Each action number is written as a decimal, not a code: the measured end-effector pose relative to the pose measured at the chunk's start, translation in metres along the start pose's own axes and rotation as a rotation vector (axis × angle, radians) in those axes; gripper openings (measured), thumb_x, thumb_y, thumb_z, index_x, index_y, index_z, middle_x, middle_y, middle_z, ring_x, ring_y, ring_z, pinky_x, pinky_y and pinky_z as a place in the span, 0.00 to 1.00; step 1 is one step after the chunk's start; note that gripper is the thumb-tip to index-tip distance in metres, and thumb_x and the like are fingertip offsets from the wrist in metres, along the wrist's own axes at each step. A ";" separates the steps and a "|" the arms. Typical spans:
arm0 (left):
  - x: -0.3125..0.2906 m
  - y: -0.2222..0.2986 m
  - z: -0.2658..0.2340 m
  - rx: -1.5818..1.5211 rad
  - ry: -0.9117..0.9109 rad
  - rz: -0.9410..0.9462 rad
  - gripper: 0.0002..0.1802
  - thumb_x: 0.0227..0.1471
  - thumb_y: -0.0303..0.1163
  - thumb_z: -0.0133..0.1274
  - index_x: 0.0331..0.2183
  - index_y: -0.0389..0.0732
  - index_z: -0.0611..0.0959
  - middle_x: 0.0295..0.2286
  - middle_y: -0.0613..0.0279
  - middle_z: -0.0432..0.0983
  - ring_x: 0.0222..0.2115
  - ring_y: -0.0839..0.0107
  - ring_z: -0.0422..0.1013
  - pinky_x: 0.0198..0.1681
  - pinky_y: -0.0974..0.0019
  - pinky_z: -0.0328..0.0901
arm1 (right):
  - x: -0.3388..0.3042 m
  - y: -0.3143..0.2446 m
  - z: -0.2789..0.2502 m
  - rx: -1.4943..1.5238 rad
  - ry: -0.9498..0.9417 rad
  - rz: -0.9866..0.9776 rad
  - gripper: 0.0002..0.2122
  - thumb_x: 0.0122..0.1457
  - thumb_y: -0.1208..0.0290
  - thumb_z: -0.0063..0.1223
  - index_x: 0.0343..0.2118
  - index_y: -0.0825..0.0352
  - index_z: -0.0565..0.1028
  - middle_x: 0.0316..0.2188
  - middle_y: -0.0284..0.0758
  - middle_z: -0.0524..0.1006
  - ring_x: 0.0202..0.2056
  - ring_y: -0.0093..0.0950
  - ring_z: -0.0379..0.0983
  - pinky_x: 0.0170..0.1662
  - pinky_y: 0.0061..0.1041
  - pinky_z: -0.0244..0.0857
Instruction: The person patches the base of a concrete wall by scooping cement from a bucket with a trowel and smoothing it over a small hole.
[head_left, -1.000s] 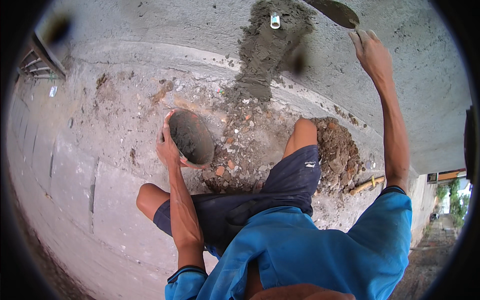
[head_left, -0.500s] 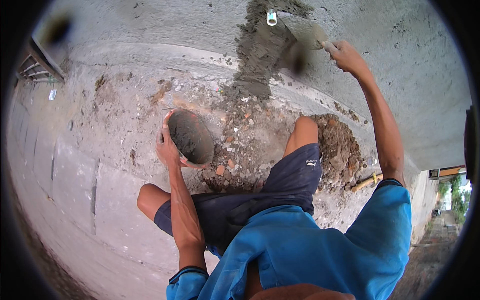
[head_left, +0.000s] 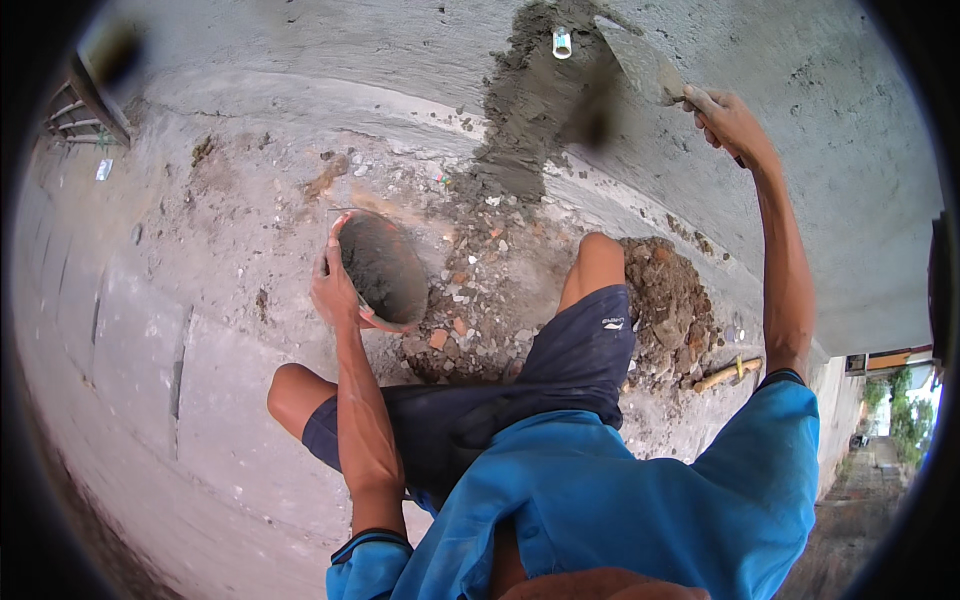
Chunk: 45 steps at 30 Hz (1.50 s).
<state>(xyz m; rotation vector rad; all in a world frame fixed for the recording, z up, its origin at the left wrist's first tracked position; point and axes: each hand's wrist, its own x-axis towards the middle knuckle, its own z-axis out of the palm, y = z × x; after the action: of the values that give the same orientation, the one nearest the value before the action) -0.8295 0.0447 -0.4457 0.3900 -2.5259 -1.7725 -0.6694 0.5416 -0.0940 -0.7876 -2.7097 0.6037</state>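
Head view: the right hand [head_left: 735, 128] has drawn the trowel [head_left: 645, 68] rightward from the pipe [head_left: 562, 43]; fingers grip its handle, blade up-left of them at the patch's [head_left: 525, 120] edge, where smoothing seems unfinished. Left hand [head_left: 333, 288] fingers clasp the bucket's [head_left: 408, 285] rim, its mortar [head_left: 372, 268] rightward.

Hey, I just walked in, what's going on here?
A person's right hand holds a trowel at the grey wall, by a dark, wet-looking patch around a small white fitting. The left hand grips the rim of a bucket holding grey mix.
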 end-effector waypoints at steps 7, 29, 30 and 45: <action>0.002 -0.003 0.008 -0.007 0.000 0.040 0.33 0.62 0.62 0.48 0.53 0.47 0.86 0.44 0.51 0.85 0.46 0.52 0.79 0.49 0.56 0.68 | 0.037 0.031 0.012 -0.397 0.041 -0.155 0.26 0.69 0.46 0.50 0.49 0.68 0.82 0.33 0.50 0.83 0.34 0.45 0.80 0.40 0.41 0.71; 0.007 -0.012 -0.001 0.012 0.008 0.031 0.33 0.63 0.61 0.48 0.53 0.45 0.86 0.44 0.53 0.85 0.47 0.54 0.79 0.49 0.55 0.68 | 0.095 -0.074 -0.010 -0.807 0.231 -0.580 0.20 0.65 0.47 0.51 0.39 0.58 0.85 0.32 0.46 0.82 0.37 0.47 0.80 0.39 0.46 0.72; 0.007 -0.006 -0.002 -0.014 0.010 0.036 0.33 0.63 0.59 0.49 0.52 0.41 0.86 0.44 0.53 0.84 0.46 0.57 0.77 0.50 0.57 0.67 | 0.089 -0.079 -0.019 -0.820 0.227 -0.515 0.21 0.68 0.47 0.48 0.42 0.60 0.84 0.32 0.46 0.83 0.36 0.46 0.80 0.40 0.45 0.72; -0.003 0.005 0.009 -0.020 -0.018 0.036 0.32 0.66 0.54 0.51 0.50 0.32 0.84 0.41 0.55 0.82 0.42 0.64 0.75 0.50 0.59 0.66 | 0.085 -0.070 -0.010 -0.864 0.220 -0.384 0.21 0.67 0.46 0.49 0.46 0.57 0.84 0.33 0.49 0.83 0.36 0.50 0.80 0.39 0.50 0.73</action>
<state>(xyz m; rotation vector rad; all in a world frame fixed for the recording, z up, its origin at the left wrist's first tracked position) -0.8291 0.0548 -0.4441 0.3272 -2.5084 -1.7952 -0.7672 0.5380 -0.0426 -0.4121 -2.7388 -0.7390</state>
